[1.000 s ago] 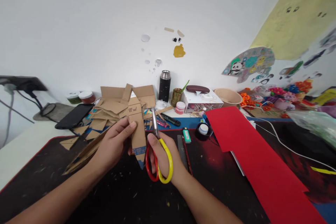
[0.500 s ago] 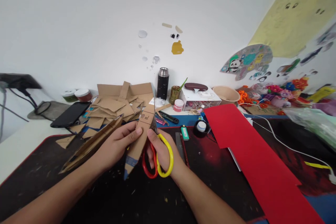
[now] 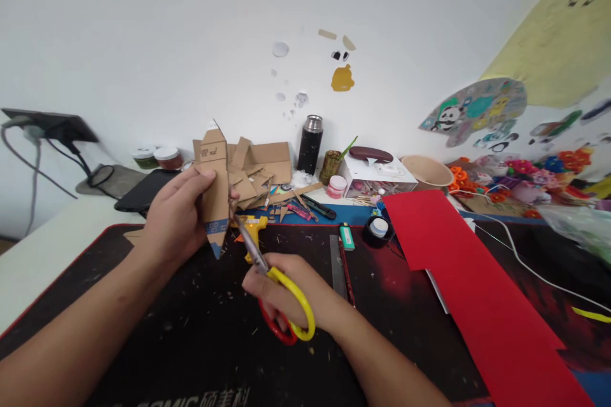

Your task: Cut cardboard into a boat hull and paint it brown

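Observation:
My left hand (image 3: 175, 219) grips a narrow brown cardboard strip (image 3: 214, 187) with a pointed lower end and a blue band, held upright above the black desk mat (image 3: 191, 343). My right hand (image 3: 289, 292) is closed through the red and yellow handles of a pair of scissors (image 3: 274, 283). The blades point up and left, their tips right beside the strip's lower right edge. A yellow glue gun (image 3: 252, 232) lies on the mat just behind the blades.
A heap of cardboard offcuts (image 3: 258, 172) sits behind my hands. A large red sheet (image 3: 468, 286) covers the mat's right side. A metal ruler (image 3: 337, 257), lighter (image 3: 347, 236), tape roll (image 3: 379, 229), black flask (image 3: 310, 143), phone (image 3: 143, 191) and craft clutter line the back.
My left hand lifted the cardboard strip up and to the left and turned it upright. My right hand dropped lower with the scissors, blades now angled toward the strip. The view shifted left.

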A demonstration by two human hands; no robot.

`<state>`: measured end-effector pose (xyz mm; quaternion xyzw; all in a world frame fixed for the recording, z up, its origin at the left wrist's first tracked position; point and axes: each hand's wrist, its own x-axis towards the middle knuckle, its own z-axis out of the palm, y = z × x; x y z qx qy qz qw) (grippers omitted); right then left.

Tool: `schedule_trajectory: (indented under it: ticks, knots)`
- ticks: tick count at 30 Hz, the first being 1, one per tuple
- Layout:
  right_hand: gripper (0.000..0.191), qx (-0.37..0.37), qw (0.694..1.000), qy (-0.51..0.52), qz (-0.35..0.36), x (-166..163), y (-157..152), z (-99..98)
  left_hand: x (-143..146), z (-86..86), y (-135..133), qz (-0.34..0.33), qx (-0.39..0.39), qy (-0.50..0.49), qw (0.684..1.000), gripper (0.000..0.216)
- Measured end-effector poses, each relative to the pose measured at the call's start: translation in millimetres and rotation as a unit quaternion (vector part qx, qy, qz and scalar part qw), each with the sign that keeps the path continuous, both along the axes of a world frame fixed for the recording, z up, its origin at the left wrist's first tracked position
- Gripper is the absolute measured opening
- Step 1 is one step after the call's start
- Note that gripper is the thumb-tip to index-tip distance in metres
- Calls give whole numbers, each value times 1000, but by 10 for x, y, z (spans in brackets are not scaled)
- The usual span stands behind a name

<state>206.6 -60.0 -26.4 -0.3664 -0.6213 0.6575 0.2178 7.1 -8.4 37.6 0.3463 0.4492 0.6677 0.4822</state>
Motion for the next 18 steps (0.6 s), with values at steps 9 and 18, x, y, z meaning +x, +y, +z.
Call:
schedule_trajectory:
  ticks: [9,18]
  knots:
    - [31,260,948,-150,107,-91,-81,-83,33,-77,-6,-90,3,30,995,29]
    - [18,119,991,-62,30,-90,-26,-83,47,-156,-41,-157,9,147,977,30]
